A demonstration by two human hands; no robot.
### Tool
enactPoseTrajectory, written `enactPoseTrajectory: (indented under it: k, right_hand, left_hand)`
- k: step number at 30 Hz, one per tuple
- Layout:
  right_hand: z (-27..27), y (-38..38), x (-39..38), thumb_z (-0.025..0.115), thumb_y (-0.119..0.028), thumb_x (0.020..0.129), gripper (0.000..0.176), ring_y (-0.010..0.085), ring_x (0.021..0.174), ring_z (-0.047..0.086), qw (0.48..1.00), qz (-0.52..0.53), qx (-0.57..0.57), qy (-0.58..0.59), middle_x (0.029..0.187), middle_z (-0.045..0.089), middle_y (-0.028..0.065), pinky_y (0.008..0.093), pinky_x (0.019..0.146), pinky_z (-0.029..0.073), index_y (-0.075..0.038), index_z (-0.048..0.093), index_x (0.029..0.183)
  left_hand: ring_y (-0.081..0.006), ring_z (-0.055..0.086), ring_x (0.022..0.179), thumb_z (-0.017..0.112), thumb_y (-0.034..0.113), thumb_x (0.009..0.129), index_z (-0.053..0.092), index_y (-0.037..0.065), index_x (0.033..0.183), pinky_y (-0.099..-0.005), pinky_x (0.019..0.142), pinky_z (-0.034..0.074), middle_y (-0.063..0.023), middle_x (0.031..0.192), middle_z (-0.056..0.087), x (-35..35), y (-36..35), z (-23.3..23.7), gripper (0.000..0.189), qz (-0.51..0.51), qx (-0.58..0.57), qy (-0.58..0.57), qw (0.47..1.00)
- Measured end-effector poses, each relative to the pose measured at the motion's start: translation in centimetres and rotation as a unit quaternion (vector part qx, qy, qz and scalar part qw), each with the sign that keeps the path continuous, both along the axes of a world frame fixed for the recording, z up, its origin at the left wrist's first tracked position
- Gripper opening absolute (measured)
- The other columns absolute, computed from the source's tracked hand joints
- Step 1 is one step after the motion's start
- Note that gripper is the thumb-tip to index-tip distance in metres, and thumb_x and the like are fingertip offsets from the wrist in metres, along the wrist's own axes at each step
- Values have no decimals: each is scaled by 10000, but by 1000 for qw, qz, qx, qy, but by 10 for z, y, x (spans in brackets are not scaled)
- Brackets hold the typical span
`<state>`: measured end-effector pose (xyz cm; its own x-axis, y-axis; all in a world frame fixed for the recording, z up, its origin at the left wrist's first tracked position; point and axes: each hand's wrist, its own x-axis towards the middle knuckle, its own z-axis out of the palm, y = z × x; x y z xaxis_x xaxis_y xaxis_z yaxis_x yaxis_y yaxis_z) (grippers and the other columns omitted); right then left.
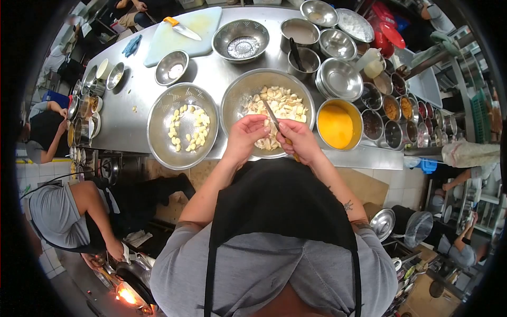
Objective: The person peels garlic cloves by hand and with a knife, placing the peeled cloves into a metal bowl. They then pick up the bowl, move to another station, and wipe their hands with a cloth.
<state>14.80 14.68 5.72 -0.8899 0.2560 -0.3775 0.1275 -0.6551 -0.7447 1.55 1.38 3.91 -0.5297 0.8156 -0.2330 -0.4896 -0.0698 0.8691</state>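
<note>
My right hand grips a small knife, its blade pointing up and away over the large metal bowl. Beside the blade, my left hand pinches a garlic clove between thumb and fingers. Many garlic cloves fill that bowl, and papery skins lie among them. To the left stands a perforated metal colander holding peeled cloves. Both hands are over the near rim of the large bowl, with the fingertips close together.
A metal pot of orange liquid stands right of the bowl. Behind are an empty colander, a cutting board with an orange-handled knife, and a small bowl. A co-worker works near a flame at left.
</note>
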Motion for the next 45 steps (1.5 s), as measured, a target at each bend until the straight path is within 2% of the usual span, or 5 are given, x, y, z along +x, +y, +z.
enactPoseTrajectory:
  k: [13,19,31,35,45]
  right_hand:
    - [-15,6,-8,498,-187,1005,302,39,541,431,985,-59,152,-50,672,523,-23,188,498,345,-20,595,1238]
    - [-33,10,-9,514,-230,992,308,55,557,497,919,81,331,-200,678,606,-8,222,549,407,-8,662,1146]
    - [-9,-2,-9,599,-106,938,491,27,626,498,947,-24,316,-54,715,593,-23,185,615,426,-94,464,1410]
    - [1,-12,-12,584,-64,939,465,26,674,501,950,1,312,33,777,576,-48,192,634,442,-88,486,1394]
    - [-2,-9,-11,603,-84,925,384,34,625,486,923,9,385,26,688,562,-24,210,595,434,-104,583,1308]
  left_hand:
    - [-178,635,958,588,43,932,547,34,1166,-281,789,517,-110,1112,643,-13,-11,-13,238,-49,51,-127,989]
    - [-177,643,944,590,84,941,541,59,1177,-272,771,520,-106,1104,647,-17,-14,-24,243,-17,57,-159,986]
    - [-196,654,946,636,88,913,535,97,1092,-292,767,504,-107,1084,651,-18,-13,-17,205,32,64,-204,976]
    - [-164,649,915,634,43,904,544,92,1064,-271,745,499,-71,1017,660,-10,-7,-15,190,62,47,-158,984]
    - [-98,603,765,620,-25,884,572,67,984,-233,665,482,-37,898,661,-8,1,-6,144,67,20,-83,994]
